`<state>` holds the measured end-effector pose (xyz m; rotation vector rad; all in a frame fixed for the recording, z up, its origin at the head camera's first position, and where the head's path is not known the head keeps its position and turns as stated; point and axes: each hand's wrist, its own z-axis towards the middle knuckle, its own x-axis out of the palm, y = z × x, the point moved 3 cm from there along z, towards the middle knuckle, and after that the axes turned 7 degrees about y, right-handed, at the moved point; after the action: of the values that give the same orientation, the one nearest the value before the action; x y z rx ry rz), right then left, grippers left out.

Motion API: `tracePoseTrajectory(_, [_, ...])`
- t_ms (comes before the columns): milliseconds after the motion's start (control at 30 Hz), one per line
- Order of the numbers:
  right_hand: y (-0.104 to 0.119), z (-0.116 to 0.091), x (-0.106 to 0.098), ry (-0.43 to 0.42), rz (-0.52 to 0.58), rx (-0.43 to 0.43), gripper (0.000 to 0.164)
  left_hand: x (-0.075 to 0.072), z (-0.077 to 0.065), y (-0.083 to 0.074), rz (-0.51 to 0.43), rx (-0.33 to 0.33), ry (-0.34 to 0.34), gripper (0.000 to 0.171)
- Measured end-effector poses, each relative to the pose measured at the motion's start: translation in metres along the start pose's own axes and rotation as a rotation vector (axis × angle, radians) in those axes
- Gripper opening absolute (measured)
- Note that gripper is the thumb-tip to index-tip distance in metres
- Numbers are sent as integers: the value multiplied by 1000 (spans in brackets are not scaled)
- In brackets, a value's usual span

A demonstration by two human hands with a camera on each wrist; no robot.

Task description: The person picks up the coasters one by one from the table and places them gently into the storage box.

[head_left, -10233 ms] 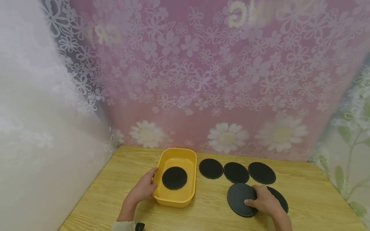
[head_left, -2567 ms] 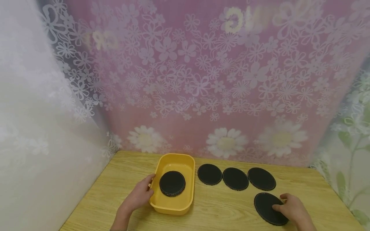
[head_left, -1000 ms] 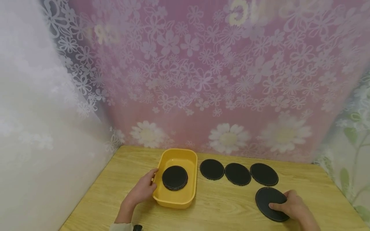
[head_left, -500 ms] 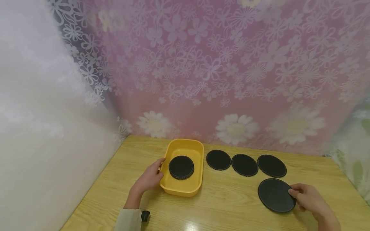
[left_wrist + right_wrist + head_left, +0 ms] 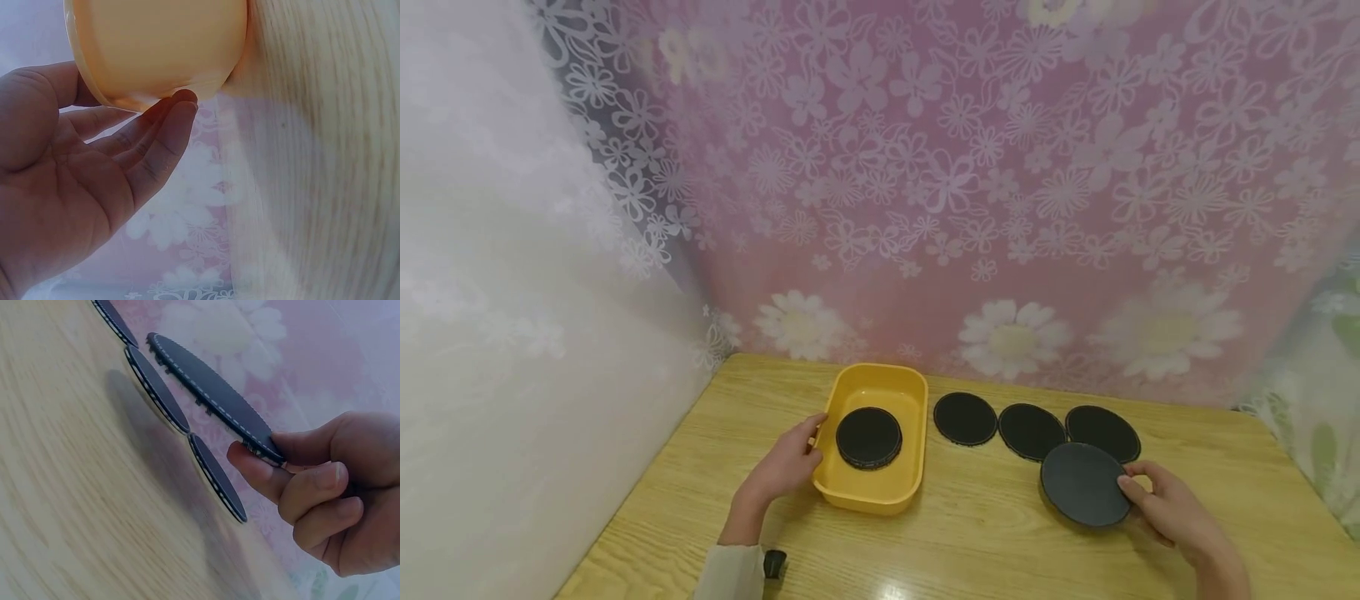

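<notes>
My right hand [image 5: 1176,508] pinches a round black coaster [image 5: 1084,485] by its right edge, thumb on top and fingers below. In the right wrist view this coaster [image 5: 212,394] is tilted and raised off the table, its rim stitched in pale thread. My left hand [image 5: 786,462] holds the left side of a yellow plastic tub [image 5: 865,497]. In the left wrist view the fingers [image 5: 165,140] lie against the outer wall of the tub [image 5: 162,44], with the thumb at its rim. Inside the tub sits a small stack of black coasters [image 5: 868,435].
Right of the tub, a row of three black coasters lies flat: a left one [image 5: 965,418], a middle one [image 5: 1032,431] and a right one [image 5: 1105,429], partly overlapped by the held coaster. Behind the wooden table [image 5: 970,533] hangs a pink flowered curtain [image 5: 910,250].
A second later, the right hand has lifted its coaster off the table and moved it left toward the row. Since the oldest frame, the single coaster in the tub has become a stack.
</notes>
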<state>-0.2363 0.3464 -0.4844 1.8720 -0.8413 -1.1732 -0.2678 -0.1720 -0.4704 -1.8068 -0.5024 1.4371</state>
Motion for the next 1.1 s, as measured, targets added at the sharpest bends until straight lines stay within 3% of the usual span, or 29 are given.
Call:
tracePoseTrajectory(467, [49,31,47,19,15,-134,45,-1,-2,1,6,-11,-9,57])
tracePoseTrajectory(633, [71,42,66,37,88,-193,45,-2,-3,1,13,-13,-18,57])
tracePoseTrajectory(1100, [122,81,113,85,132,-251,42,1,0,2,6,7,-18,58])
